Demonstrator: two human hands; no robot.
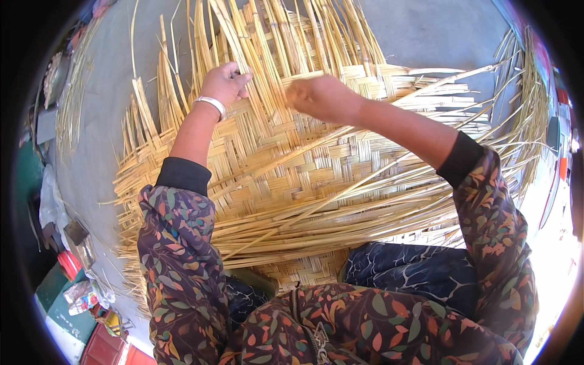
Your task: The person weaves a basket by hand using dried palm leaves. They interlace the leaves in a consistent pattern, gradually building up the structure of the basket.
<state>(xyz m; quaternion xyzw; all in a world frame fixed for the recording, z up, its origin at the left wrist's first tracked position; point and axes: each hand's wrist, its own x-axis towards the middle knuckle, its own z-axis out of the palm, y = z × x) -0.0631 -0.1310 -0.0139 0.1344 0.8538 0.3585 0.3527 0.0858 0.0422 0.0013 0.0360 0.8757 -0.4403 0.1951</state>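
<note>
Mat: a woven mat (286,176) of flat, pale yellow strips fills the middle of the frame, lying on the grey floor (426,30).
Progress: the centre looks tightly plaited in a herringbone pattern; loose strips (255,36) fan out unwoven at the top and right edges.
Left hand (225,82): upper centre, fingers closed around one upright strip.
Right hand (322,97): beside it, blurred; fingers curled, grip cannot be told.
Texture: stiff, glossy, split cane.
</note>
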